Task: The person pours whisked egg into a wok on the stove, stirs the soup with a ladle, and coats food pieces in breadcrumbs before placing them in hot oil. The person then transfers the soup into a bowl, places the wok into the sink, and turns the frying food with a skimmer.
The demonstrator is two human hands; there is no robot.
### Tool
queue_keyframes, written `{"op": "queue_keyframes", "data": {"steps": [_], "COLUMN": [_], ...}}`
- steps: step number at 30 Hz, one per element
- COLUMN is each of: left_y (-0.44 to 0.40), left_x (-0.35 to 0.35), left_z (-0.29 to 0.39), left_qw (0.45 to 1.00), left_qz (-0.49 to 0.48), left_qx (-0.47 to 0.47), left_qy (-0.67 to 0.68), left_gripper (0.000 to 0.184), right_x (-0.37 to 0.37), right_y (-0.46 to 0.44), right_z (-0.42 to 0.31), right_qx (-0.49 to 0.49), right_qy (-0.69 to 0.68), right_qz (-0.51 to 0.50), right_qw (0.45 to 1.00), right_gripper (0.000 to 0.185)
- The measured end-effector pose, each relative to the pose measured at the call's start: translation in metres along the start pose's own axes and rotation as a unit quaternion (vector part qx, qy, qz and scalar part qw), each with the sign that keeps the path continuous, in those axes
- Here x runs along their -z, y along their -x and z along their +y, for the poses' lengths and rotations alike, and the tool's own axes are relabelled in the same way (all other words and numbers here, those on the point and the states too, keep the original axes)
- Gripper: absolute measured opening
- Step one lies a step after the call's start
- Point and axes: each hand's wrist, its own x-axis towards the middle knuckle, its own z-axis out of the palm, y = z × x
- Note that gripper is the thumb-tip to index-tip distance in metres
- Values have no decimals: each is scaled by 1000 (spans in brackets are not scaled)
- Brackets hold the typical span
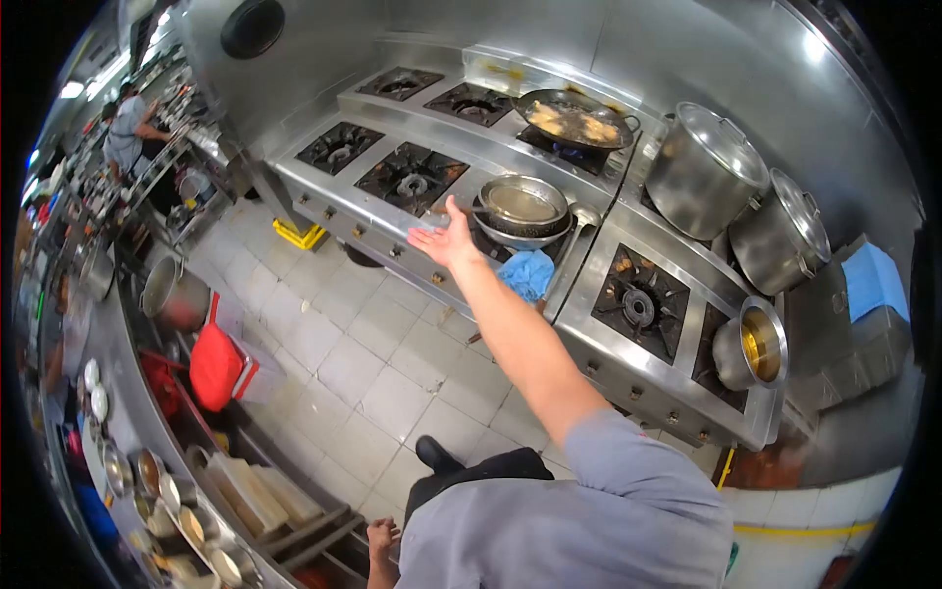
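Head view: at 11 o'clock the empty right hand [446,236] spreads wide near nested round metal bowls [527,223] at 1 o'clock and a crumpled blue cloth [527,274], likely kept against heat. At 7 o'clock the left hand [383,536] curls; its hold I cannot tell. Beyond the bowls, a curved black wok [583,100] sits over blue flame [567,153], presumably to fry rough golden pieces [546,119].

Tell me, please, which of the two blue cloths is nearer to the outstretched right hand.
The crumpled blue cloth beside the stacked pans is nearer the right hand; the other blue cloth drapes over the metal box at far right.
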Motion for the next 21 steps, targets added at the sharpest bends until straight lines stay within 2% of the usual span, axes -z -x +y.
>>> {"op": "queue_keyframes", "data": {"steps": [2,3,4,6,8,10,12,13,14,15,16,17,18,19,20,21], "left_y": [-26,-35,-43,-58,-78,-96,-108,-130,-163,-182,-185,-181,-180,-178,-154,-141], "left_x": [18,26,32,42,54,61,76,85,92,90,85,80,71,59,32,11], "left_z": [33,47,59,81,93,100,94,87,84,92,107,129,150,172,215,245], "left_qw": [1000,1000,1000,1000,998,998,973,973,981,965,964,959,955,955,982,996], "left_qz": [-7,1,8,8,-20,-21,-177,-181,-132,-82,-85,-101,-115,-115,-68,-19], "left_qx": [-9,-17,-22,-24,-27,-27,-129,-125,-115,-105,-106,-101,-97,-97,-34,31], "left_qy": [2,-3,-8,7,59,50,79,71,-78,-224,-230,-243,-254,-257,-174,-87], "left_gripper": [37,36,35,31,26,23,40,40,42,44,44,42,40,40,32,24], "right_x": [-12,-18,-14,11,28,28,63,71,78,88,84,110,115,98,91,92], "right_y": [-54,-65,-72,-93,-30,59,73,75,69,64,67,47,34,43,39,28], "right_z": [-2,-2,-6,-13,4,16,-20,-56,-99,-148,-191,-250,-293,-315,-339,-365], "right_qx": [134,211,220,253,287,290,336,420,464,497,512,532,602,576,526,510], "right_qy": [-123,-140,-145,-122,-63,16,126,191,232,309,374,460,517,560,574,592], "right_qz": [-67,-54,-51,-128,-143,-47,-5,29,110,139,201,236,285,335,369,389], "right_qw": [981,966,963,951,945,956,933,887,848,799,747,671,538,491,508,487], "right_gripper": [53,37,37,15,10,20,22,20,18,18,17,20,23,28,28,29]}}
